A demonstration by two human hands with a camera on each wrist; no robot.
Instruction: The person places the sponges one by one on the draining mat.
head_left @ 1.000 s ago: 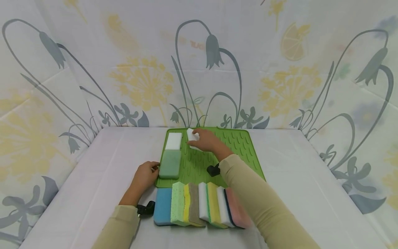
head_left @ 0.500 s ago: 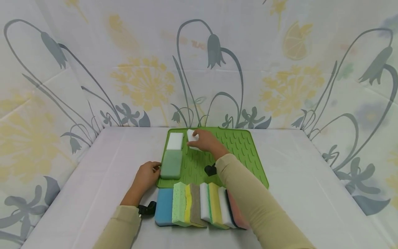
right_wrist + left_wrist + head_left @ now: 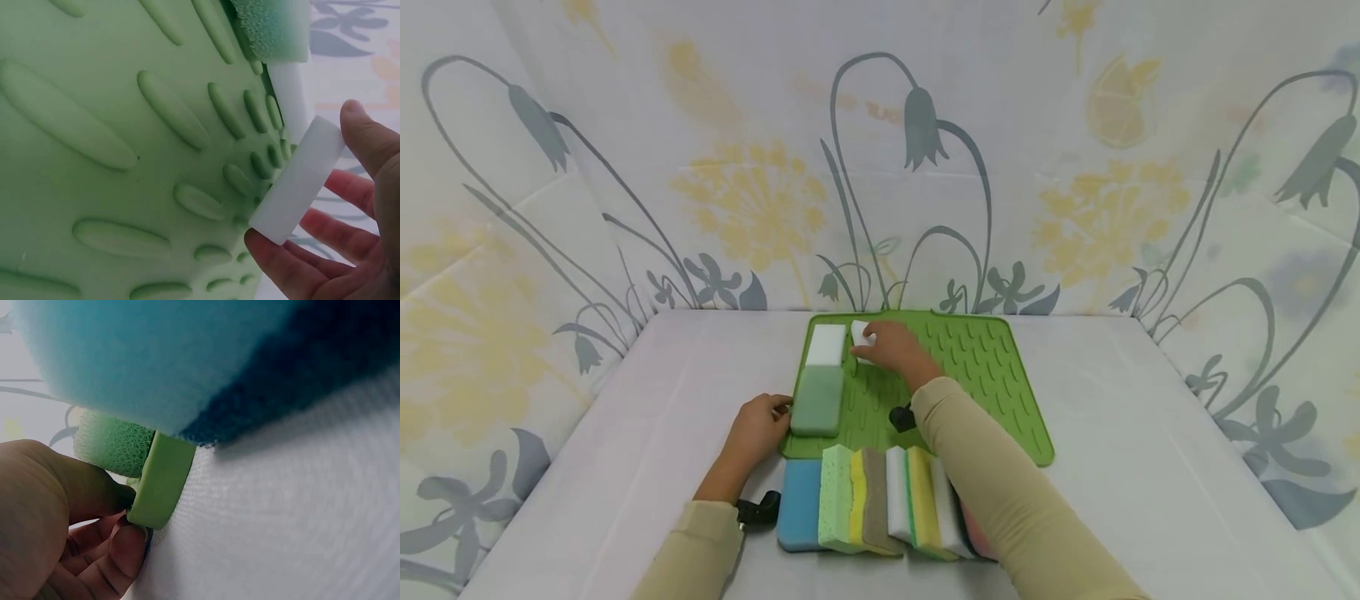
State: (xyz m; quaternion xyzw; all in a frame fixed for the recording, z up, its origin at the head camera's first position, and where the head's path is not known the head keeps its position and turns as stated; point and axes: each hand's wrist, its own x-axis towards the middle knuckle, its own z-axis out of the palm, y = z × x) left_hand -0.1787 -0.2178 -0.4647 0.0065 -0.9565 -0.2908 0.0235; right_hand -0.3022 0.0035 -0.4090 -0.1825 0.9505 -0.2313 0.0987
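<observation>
My right hand [image 3: 893,346] holds a white sponge block [image 3: 297,181] between thumb and fingers, tilted, low over the far left part of a green ridged drying mat [image 3: 977,358]. Left of it on the mat, another white sponge block [image 3: 826,344] lies at the far corner, end to end with a green sponge [image 3: 817,400] nearer me. My left hand [image 3: 756,427] pinches the mat's left edge beside the green sponge, thumb above and fingers below, as the left wrist view shows its raised rim [image 3: 164,481].
A row of several sponges stands along the mat's near edge: blue [image 3: 801,504], speckled green [image 3: 837,500], grey-brown with yellow [image 3: 876,500], white, yellow [image 3: 927,500], and a pink one partly under my right sleeve. A flower-printed cloth [image 3: 760,200] hangs behind the white table [image 3: 1120,433].
My right hand has lowered the white sponge block slightly toward the mat. My left hand stays at the mat's edge. The head view has shifted a little.
</observation>
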